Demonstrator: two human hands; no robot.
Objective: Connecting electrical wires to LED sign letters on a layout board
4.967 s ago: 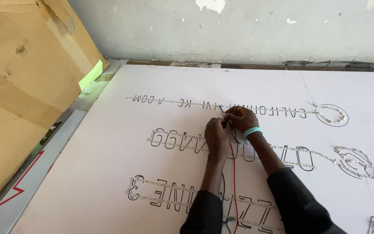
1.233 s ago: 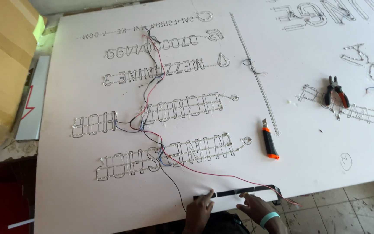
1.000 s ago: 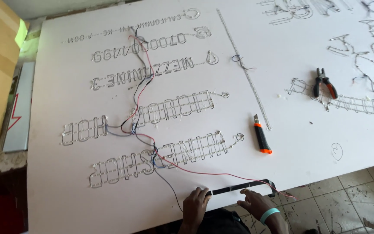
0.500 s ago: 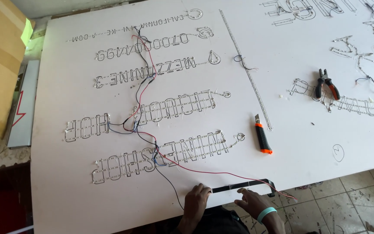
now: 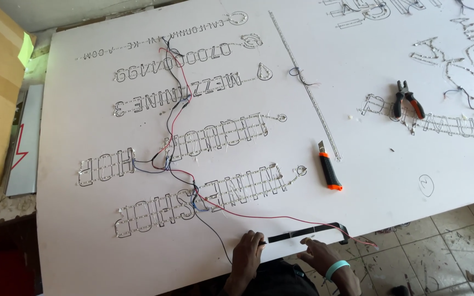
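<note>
White foam-type sign board (image 5: 83, 257) fills the surface, tiled floor (image 5: 440, 246) showing past its near edge. Thing in hand: a flat black strip (image 5: 308, 232) lying along that near edge, its right end hooked down over the lip. Left hand (image 5: 248, 252) has fingertips pinched on the strip's left end, where the black wire (image 5: 215, 238) also arrives; right hand (image 5: 316, 253), teal wristband, rests open with fingertips touching the strip's underside, not clenched on anything. Red wire (image 5: 259, 215) runs from the outlined LED letters (image 5: 204, 200) just above the strip and trails off the edge near the hooked end. Risks as I read it: strip sits at the lip, so a push from either hand could tip it onto the floor; any tug on it drags the red/black leads, which are tangled through the letter rows further up, and could pull joints loose or lift letters off the board. Loose red tail hanging over the edge can snag on a sleeve. Orange utility knife (image 5: 329, 172) lies near, right of the letters; can't tell if the blade is out. Pliers (image 5: 407, 98) well apart, far right.
</note>
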